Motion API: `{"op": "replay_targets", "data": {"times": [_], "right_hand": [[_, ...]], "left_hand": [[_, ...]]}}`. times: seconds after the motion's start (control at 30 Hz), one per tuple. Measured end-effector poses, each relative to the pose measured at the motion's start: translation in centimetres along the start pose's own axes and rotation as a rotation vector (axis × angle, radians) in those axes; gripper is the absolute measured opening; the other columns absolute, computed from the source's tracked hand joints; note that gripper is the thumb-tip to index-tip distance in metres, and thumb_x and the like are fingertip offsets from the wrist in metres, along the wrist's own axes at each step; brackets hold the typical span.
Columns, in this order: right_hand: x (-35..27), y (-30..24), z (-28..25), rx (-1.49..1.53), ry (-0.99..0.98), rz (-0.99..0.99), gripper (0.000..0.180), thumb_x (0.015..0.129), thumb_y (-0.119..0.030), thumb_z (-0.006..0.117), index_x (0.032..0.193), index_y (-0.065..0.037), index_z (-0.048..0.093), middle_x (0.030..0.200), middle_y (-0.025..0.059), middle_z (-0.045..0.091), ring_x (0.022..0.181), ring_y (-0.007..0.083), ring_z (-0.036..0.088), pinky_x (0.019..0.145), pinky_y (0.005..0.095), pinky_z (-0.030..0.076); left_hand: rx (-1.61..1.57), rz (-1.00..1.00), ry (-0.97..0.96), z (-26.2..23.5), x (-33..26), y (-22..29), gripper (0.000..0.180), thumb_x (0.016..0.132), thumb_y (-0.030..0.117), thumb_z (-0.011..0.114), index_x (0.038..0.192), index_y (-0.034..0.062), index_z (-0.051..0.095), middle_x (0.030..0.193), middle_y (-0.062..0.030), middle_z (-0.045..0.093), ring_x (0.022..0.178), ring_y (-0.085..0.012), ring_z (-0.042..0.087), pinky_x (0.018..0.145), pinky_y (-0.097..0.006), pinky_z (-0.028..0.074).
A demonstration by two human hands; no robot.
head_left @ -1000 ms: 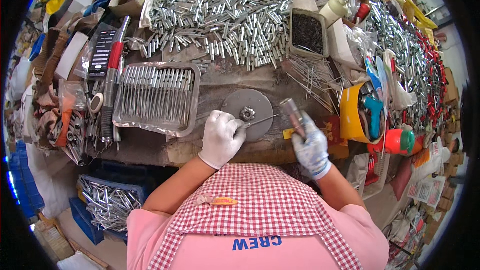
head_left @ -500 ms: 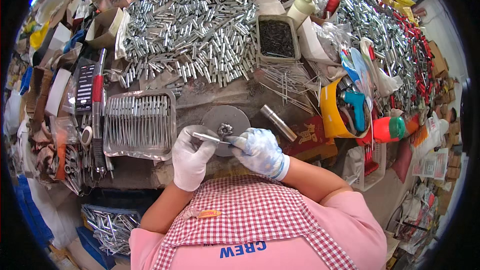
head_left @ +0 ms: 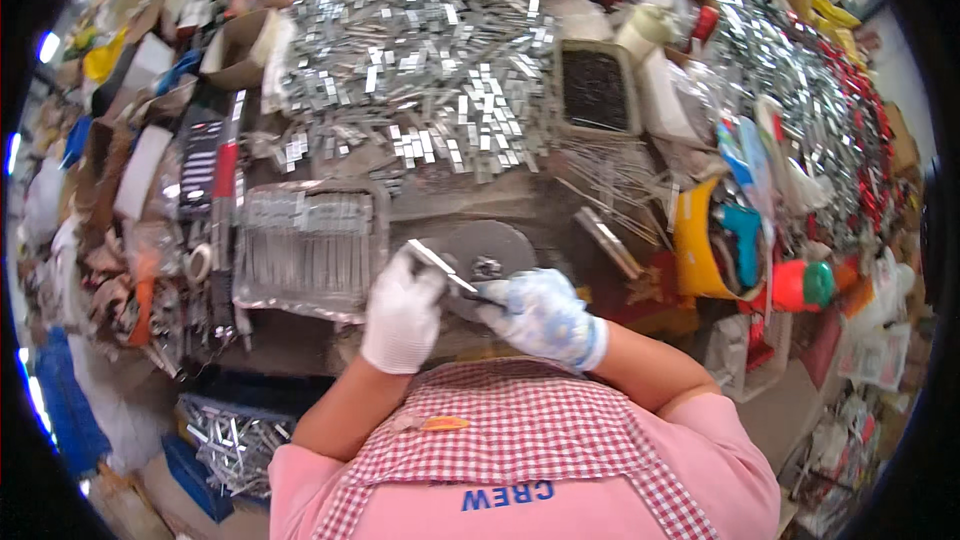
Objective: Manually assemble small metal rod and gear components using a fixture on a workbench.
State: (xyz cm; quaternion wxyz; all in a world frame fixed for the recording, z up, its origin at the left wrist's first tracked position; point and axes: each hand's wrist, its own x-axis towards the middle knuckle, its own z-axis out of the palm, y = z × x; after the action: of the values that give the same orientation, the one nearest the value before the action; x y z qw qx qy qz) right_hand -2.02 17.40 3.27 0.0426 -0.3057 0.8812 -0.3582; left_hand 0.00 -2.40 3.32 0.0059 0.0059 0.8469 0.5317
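Observation:
Both hands wear white gloves and meet over a round grey metal disc (head_left: 505,240) on the workbench. My left hand (head_left: 402,312) pinches a slim shiny metal piece (head_left: 438,264) that slants up to the left. My right hand (head_left: 540,315) grips a thin dark rod (head_left: 482,292) at the lower end of that piece. Just left of the hands lies a shallow metal tray (head_left: 375,240) lined with rows of similar metal pieces.
A large heap of small metal parts (head_left: 420,70) covers the back of the bench. A dark box of tiny parts (head_left: 595,90) stands right of it. Loose thin rods (head_left: 610,185), a yellow container (head_left: 695,250) and tools (head_left: 215,190) crowd both sides. A bin of metal pieces (head_left: 235,435) sits below left.
My right hand came in from the right to join the left over the disc. The left hand took up the metal piece and now holds it tilted. The view shifted slightly.

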Motion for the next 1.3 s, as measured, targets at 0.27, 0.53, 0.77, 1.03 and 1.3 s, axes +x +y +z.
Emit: {"op": "replay_targets", "data": {"times": [0.27, 0.53, 0.77, 1.03, 1.3], "right_hand": [[1.2, 7.8, -7.0, -0.375, 0.422, 0.417, 0.022, 0.084, -0.024, 0.069, 0.093, -0.004, 0.070, 0.089, 0.0167, 0.071, 0.084, 0.0335, 0.068, 0.077, 0.0417, 0.054], [3.1, 13.7, -8.0, -0.592, 0.125, 0.871, 0.028, 0.081, -0.028, 0.063, 0.092, -0.004, 0.071, 0.096, 0.0231, 0.069, 0.094, 0.0397, 0.067, 0.084, 0.0469, 0.053], [2.0, 14.3, -8.0, -0.423, 0.474, 0.753, 0.021, 0.083, -0.020, 0.064, 0.093, -0.002, 0.067, 0.092, 0.0225, 0.069, 0.089, 0.0401, 0.066, 0.080, 0.0453, 0.052], [0.9, 8.8, -7.4, 0.584, 0.712, 0.548, 0.019, 0.094, 0.008, 0.051, 0.104, -0.007, 0.057, 0.093, -0.0002, 0.061, 0.082, 0.0065, 0.059, 0.074, 0.0237, 0.054], [-1.0, 6.7, -5.4, 0.156, 0.601, 0.192, 0.020, 0.083, 0.010, 0.059, 0.097, -0.002, 0.067, 0.090, 0.0118, 0.067, 0.080, 0.0223, 0.066, 0.074, 0.0296, 0.052]], "left_hand": [[0.491, 0.039, 0.501, -7.9, 2.3, -3.3, 0.026, 0.089, 0.003, 0.056, 0.114, -0.0050, 0.061, 0.097, -0.0259, 0.066, 0.090, -0.0400, 0.064, 0.081, -0.043, 0.050], [1.002, -0.224, 0.281, -10.4, 6.3, -7.4, 0.018, 0.079, 0.016, 0.063, 0.086, -0.0003, 0.068, 0.087, -0.0244, 0.068, 0.084, -0.0401, 0.067, 0.079, -0.047, 0.054], [1.099, -0.316, 0.237, -10.5, 8.1, -7.6, 0.016, 0.076, 0.017, 0.066, 0.083, 0.0023, 0.066, 0.086, -0.0204, 0.069, 0.084, -0.0371, 0.068, 0.079, -0.045, 0.055], [0.842, 0.022, 0.185, -6.8, 12.7, -3.2, 0.027, 0.081, 0.022, 0.071, 0.097, 0.0006, 0.067, 0.095, -0.0197, 0.069, 0.095, -0.0359, 0.065, 0.087, -0.044, 0.051], [0.915, -0.346, -0.287, -3.9, 17.5, -5.5, 0.030, 0.083, 0.025, 0.067, 0.102, 0.0023, 0.067, 0.108, -0.0225, 0.068, 0.108, -0.0356, 0.064, 0.096, -0.043, 0.048]]}}
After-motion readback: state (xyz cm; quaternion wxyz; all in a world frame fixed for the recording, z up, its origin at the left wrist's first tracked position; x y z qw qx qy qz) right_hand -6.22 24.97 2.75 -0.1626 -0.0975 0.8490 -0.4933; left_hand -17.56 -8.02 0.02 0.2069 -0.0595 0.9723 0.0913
